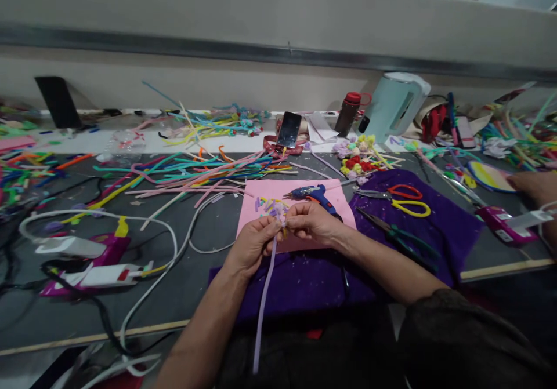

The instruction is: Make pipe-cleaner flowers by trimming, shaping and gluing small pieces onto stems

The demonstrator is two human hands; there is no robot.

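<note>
My left hand (255,244) is closed in a pinch on a lilac pipe cleaner (263,313), whose long end hangs down toward my lap. Fingertips of my right hand (312,224) meet the left ones and pinch the bunched lilac top of the same piece; the exact shape there is partly hidden. Below both hands lies a pink sheet (250,206) with short cut bits of pipe cleaner (261,204). A blue glue gun (310,192) rests on the sheet, just beyond my right hand.
Scissors (398,197) and green-handled pliers (402,241) lie on a purple cloth (452,221) at right. Long pipe cleaners (209,171) spread behind. Power strips (91,273) and cables sit at left. A phone (289,129) and kettle (394,108) stand at the back. Another person's arm (535,189) shows at far right.
</note>
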